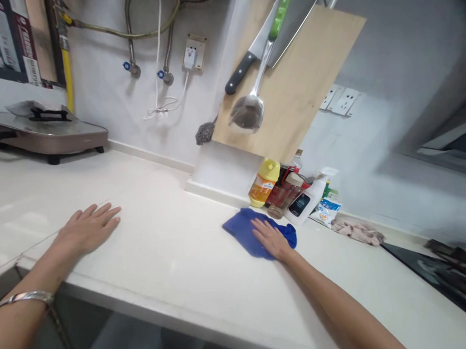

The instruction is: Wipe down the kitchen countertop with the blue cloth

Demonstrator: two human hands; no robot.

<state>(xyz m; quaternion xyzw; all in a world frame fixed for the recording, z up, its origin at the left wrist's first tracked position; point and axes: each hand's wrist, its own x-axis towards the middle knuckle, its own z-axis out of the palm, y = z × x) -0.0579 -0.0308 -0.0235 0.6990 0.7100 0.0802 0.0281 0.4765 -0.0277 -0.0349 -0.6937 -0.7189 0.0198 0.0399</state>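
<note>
My left hand (87,230) lies flat on the white countertop (166,243), fingers spread, with nothing in it. Under my right hand (271,239) is a blue cloth (241,232), pressed to the counter by the palm and outstretched fingers. The cloth is spread out, bunched at its right edge. Just behind it stand a yellow bottle (264,183), a jar with reddish contents (288,192) and a white spray bottle (306,201).
An electric pan with a glass lid (42,134) sits at the back left. A wooden board (309,68) with knives and a spatula hangs on the wall. At the right are a crumpled beige cloth (356,230) and a black stove (444,282).
</note>
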